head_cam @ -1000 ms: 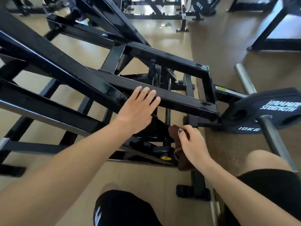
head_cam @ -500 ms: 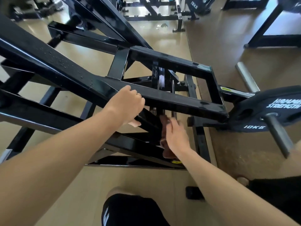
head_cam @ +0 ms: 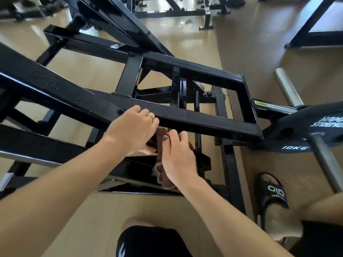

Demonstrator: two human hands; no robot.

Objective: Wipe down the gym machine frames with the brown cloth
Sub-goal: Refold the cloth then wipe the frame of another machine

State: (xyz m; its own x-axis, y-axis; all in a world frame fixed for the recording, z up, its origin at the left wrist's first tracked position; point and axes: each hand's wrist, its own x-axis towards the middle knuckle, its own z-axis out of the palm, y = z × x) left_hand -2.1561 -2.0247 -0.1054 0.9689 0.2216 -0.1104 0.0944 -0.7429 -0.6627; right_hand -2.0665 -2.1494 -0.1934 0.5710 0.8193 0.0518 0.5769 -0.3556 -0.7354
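- Under the black steel frame bar of the gym machine, the brown cloth hung bunched between both hands.
- The right hand had its fingers curled around the cloth.
- The left hand, wearing a ring, curled its fingers over the bar's near edge, touching the cloth.
- A black 10KG weight plate sat to the right.
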